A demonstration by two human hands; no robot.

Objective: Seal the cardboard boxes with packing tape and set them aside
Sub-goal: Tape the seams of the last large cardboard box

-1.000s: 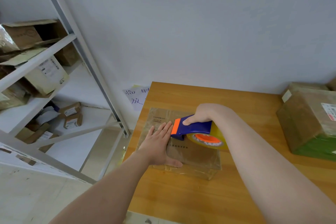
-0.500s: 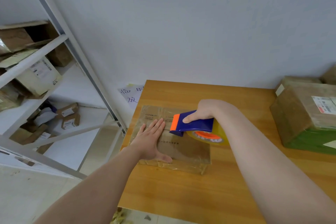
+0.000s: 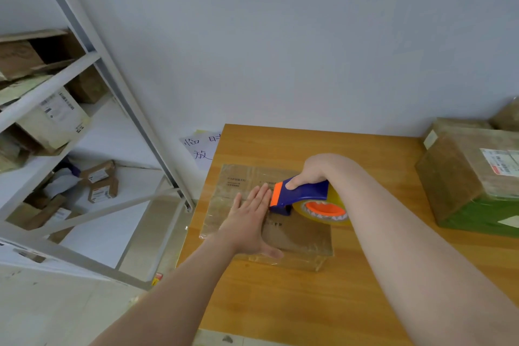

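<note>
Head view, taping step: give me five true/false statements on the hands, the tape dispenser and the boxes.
1. The left hand lies flat on the low cardboard box. True.
2. The right hand grips the tape dispenser. True.
3. The tape dispenser is red all over. False: its body is blue with an orange front.
4. The left hand is curled into a fist. False: its fingers are straight.
5. A larger box with a green side stands on the table, to the right. True.

Matt brown cardboard box [image 3: 297, 236] (glossy with clear tape) on smooth varnished wood table [image 3: 280, 303]
</note>
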